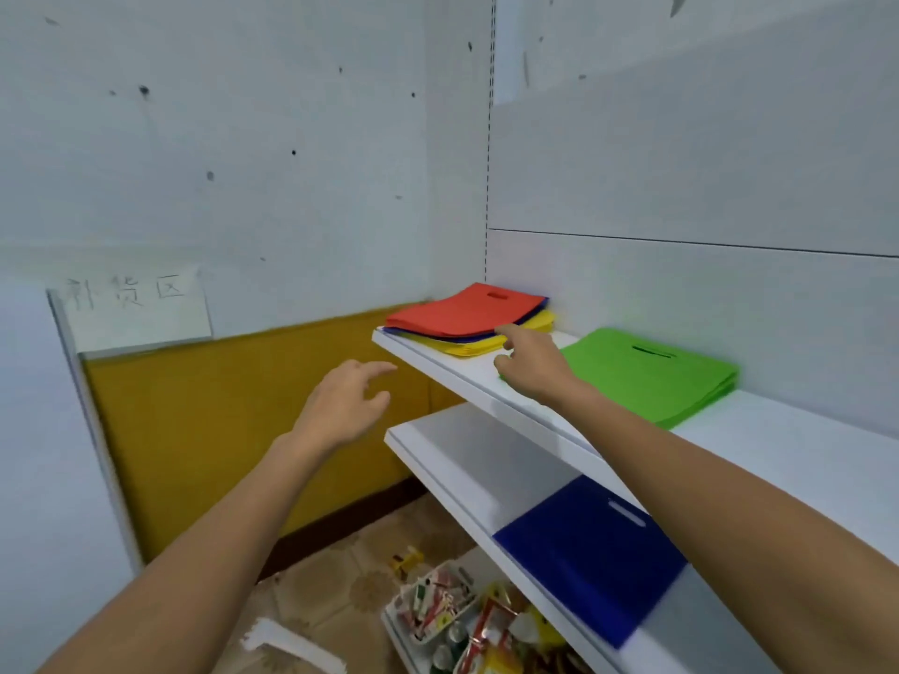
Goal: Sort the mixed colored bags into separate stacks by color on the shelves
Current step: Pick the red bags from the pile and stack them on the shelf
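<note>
A mixed stack lies at the far left end of the upper shelf (802, 445): a red bag (462, 311) on top, blue bag edges under it, yellow bags (469, 346) at the bottom. A separate stack of green bags (647, 372) lies to its right. One blue bag (591, 552) lies flat on the lower shelf (467, 459). My right hand (530, 362) hovers over the upper shelf between the two stacks, index finger stretched toward the mixed stack, holding nothing. My left hand (348, 406) hangs in the air left of the shelf's end, fingers spread and empty.
White walls close the corner behind the shelves, with a yellow panel (253, 420) lower down and a paper sign (141, 308). On the tiled floor below sits a tray of snack packets (452, 610) and a white strip (292, 644).
</note>
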A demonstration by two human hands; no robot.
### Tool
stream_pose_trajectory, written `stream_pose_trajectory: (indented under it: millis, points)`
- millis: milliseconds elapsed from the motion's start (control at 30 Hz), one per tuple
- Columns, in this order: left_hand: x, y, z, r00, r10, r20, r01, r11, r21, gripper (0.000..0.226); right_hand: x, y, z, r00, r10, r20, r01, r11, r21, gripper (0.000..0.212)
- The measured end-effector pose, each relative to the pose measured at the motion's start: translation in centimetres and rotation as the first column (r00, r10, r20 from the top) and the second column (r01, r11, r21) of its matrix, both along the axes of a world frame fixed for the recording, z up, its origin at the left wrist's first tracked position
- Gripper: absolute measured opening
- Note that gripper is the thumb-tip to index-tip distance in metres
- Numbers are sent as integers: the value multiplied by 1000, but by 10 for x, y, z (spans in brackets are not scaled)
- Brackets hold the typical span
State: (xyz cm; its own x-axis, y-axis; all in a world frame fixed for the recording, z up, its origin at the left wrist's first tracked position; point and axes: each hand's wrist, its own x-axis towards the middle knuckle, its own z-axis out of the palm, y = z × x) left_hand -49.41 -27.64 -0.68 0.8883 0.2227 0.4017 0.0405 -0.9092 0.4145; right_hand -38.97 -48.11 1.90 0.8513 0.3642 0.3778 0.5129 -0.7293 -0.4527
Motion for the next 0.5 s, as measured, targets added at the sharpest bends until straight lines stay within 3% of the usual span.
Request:
stream_pose_trajectory:
  millis: [500]
  points:
    - [166,133,3,993,-116,-7,116,993,-10,38,152,130,-3,994,-111,-5,111,994,-25,55]
